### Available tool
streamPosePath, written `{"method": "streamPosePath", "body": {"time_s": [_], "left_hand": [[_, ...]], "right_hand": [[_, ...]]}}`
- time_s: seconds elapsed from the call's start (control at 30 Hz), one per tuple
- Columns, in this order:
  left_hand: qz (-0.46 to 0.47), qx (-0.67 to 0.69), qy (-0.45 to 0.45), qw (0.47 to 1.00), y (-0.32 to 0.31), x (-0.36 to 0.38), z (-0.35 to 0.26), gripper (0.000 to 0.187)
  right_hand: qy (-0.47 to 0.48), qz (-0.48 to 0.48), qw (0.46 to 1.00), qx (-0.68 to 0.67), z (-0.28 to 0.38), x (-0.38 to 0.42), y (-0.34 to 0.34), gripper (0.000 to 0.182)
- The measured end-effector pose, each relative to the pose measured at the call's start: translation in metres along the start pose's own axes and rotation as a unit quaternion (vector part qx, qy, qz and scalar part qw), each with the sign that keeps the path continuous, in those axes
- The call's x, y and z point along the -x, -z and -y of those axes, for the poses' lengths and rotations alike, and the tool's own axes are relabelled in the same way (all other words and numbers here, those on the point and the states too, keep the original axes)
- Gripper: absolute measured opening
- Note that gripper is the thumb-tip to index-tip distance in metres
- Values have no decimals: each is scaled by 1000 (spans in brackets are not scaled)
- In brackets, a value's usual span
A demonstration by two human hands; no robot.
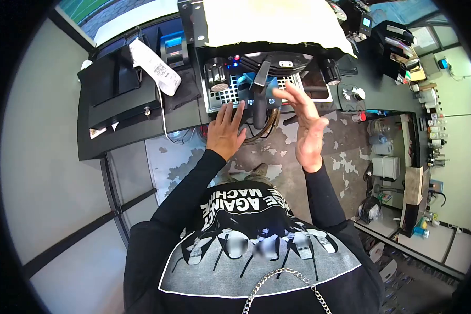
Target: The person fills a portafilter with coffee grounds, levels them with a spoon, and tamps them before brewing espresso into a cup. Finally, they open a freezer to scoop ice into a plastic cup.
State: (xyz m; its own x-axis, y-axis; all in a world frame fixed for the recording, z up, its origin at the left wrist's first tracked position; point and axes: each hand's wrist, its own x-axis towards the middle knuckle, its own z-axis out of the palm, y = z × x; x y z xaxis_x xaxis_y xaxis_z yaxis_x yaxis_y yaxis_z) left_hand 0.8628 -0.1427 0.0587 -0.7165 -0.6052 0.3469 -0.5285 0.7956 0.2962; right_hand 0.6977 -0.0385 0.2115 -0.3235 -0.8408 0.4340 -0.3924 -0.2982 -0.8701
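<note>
My left hand (226, 132) lies palm down with its fingers stretched out, the fingertips at the front edge of the drip tray (223, 97) of an espresso machine (293, 64). To the right, my right hand (307, 133) is held up with its fingers extended and nothing in it. Between the two hands, a dark scale with lit digits (250, 101) sits on the tray. A black handle (259, 114) sticks out toward me over the scale's front. Above it a flat metal lever (262, 74) points forward from the machine.
A white cloth (275, 22) covers the machine's top. Left on the counter stand a black cash drawer (128, 112), a dark screen (110, 78) and a printer with a paper strip (159, 70). Shelves with jugs (383, 149) and bottles (437, 131) line the right.
</note>
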Motion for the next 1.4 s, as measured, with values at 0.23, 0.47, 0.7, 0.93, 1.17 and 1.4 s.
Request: {"method": "streamPosePath", "body": {"time_s": [0.23, 0.47, 0.7, 0.93, 1.17, 1.4], "left_hand": [[11, -13, 4, 1000, 1, -5, -6, 89], [57, 98, -9, 993, 22, -2, -3, 94], [-103, 201, 143, 964, 45, 38, 21, 95], [-266, 132, 119, 947, 94, 6, 2, 84], [-349, 117, 129, 921, 101, -15, -69, 76], [-327, -128, -2, 936, 151, -86, -123, 55]], "right_hand": [[-16, -161, 983, -83, -26, 51, 15, 95], [-19, -210, 977, 2, -74, 89, 25, 59], [-42, -261, 964, -42, -94, 109, 37, 57], [11, -190, 981, 20, -91, 70, 95, 43], [146, -151, 976, 58, -70, -8, 154, 25], [387, -126, 892, 197, -16, -128, 169, 19]]}}
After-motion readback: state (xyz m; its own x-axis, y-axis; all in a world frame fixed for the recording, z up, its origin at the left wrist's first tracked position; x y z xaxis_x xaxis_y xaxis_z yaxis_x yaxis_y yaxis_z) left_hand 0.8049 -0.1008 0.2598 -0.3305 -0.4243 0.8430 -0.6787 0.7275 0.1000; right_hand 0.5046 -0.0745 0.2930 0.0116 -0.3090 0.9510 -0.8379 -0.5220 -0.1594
